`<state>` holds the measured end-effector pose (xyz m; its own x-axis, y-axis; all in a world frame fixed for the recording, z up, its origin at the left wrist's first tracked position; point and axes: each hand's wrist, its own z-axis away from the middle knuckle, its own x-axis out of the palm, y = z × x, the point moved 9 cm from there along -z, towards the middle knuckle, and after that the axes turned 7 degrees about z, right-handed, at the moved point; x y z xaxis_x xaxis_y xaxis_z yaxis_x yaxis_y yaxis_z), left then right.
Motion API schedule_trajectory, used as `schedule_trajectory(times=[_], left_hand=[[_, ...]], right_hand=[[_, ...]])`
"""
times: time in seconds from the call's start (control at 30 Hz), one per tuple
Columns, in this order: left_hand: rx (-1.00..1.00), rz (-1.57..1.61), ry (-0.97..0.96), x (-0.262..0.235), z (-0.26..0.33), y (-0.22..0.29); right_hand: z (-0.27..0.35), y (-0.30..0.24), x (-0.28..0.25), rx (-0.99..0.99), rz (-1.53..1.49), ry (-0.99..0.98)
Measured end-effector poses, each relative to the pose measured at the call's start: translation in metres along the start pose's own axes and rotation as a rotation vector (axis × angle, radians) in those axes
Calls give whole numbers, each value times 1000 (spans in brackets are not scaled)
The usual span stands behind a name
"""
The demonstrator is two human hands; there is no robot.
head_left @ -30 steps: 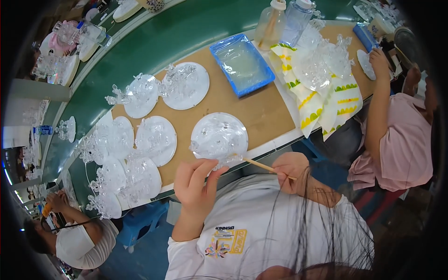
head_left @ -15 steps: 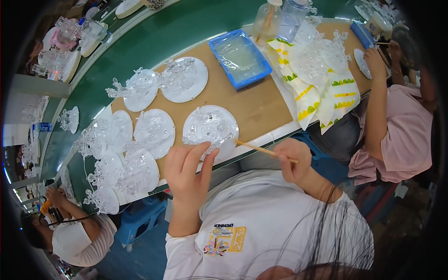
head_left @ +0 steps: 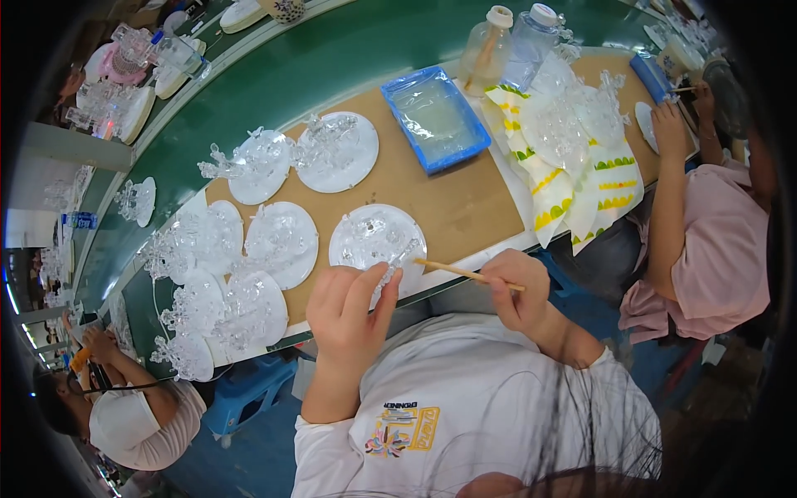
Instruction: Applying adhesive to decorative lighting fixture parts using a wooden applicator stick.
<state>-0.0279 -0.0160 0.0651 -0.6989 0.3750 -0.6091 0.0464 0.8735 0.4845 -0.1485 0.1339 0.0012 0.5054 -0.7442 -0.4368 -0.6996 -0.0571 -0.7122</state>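
Note:
My left hand (head_left: pixel 353 303) pinches a small clear plastic piece (head_left: pixel 404 256) between thumb and fingers. It is over the near edge of a white round disc (head_left: pixel 353 222) at the front of the table, where more clear plastic parts lie. My right hand (head_left: pixel 519 286) grips a thin wooden stick like a brush handle (head_left: pixel 465 272). Its tip points left, close to the clear piece; whether they touch I cannot tell. Clear parts cover several other white discs (head_left: pixel 361 158) to the left and beyond.
A blue tray (head_left: pixel 481 149) under clear film stands on brown board (head_left: pixel 465 199). Behind it are a bottle (head_left: pixel 488 50) and a white-capped bottle (head_left: pixel 531 46). Clear parts lie on patterned paper (head_left: pixel 614 187) at right. People sit at both sides; a blue stool (head_left: pixel 249 390) stands lower left.
The fingers of my left hand have drawn closer together on the clear piece. The whole view has shifted slightly, and the stick's tip remains close to the piece.

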Motion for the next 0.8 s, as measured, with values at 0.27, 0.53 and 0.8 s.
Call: schedule_trajectory(times=[0.27,0.53,0.8], left_hand=[[23,4,-8,5,-8,1],[-91,54,1,22,-18,-8],[-40,-54,-2,43,-33,-14]], right_hand=[[-1,2,3,-19,-108,-71],[-2,3,10,-102,-86,-179],[-36,30,-66,48,-54,309]])
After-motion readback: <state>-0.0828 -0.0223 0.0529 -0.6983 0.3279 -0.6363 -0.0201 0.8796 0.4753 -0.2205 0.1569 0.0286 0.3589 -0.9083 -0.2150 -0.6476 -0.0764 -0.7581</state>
